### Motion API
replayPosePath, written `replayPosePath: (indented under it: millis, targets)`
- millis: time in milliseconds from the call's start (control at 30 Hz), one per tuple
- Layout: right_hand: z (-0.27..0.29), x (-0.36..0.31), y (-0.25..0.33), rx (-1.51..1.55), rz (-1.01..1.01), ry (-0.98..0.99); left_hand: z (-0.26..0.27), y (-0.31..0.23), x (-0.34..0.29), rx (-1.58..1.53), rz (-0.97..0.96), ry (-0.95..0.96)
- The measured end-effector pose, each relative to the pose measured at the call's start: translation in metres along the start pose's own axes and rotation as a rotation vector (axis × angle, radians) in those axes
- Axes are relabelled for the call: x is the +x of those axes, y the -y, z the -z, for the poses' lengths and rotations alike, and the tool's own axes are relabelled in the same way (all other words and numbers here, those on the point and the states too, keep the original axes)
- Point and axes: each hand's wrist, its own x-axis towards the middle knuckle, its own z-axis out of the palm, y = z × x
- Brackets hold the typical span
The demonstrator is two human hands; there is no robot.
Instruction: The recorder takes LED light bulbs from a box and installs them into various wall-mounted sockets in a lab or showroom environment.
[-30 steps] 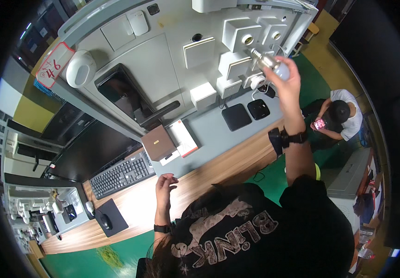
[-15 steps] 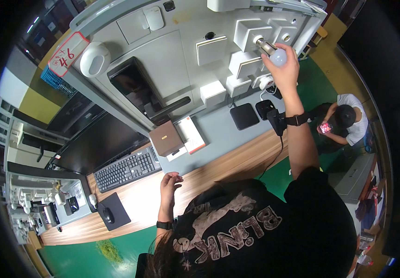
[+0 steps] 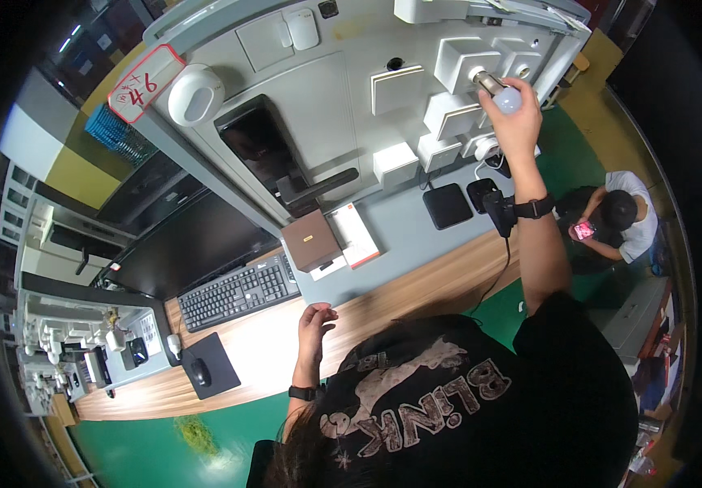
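Up at the right of the panel, my right hand (image 3: pixel 520 122) is closed round a light bulb (image 3: pixel 508 101) with a white globe. The bulb's silvery metal neck (image 3: pixel 490 84) meets the front of a white square box (image 3: pixel 458 61) on the panel; how far it sits in is hidden. A second white box (image 3: pixel 522 53) with a round socket is just beyond my fingers, and another white box (image 3: pixel 451 116) lies beside my wrist. My left hand (image 3: pixel 313 325) hangs over the wooden desk edge, fingers loosely bent and apart, with nothing visible in them.
On the grey shelf lie a brown box (image 3: pixel 312 241), a white-and-orange box (image 3: pixel 356 236) and a black square device (image 3: pixel 448 206). A black screen (image 3: pixel 257 146) is mounted on the panel. A keyboard (image 3: pixel 241 290) and mouse (image 3: pixel 199 372) are at left. A seated person (image 3: pixel 627 215) holds a phone at right.
The whole view has shifted, so the scene sits a little further right and lower. My right hand still holds the bulb at the same white box; my left hand keeps its loose bend.
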Motion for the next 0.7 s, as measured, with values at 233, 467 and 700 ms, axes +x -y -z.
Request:
replayPosePath:
  millis: [233,467,700]
  targets:
    - [-0.003,-0.005,-0.014,0.154,-0.257,-0.022,-0.034,-0.04,0.008,0.194,-0.05,0.253]
    - [0.0,-0.002,0.007,0.341,-0.407,0.103,-0.129,-0.104,0.034,0.515,-0.321,0.763]
    - [0.017,0.001,-0.023,0.132,-0.083,0.244,-0.262,-0.199,0.022,0.166,-0.354,0.838]
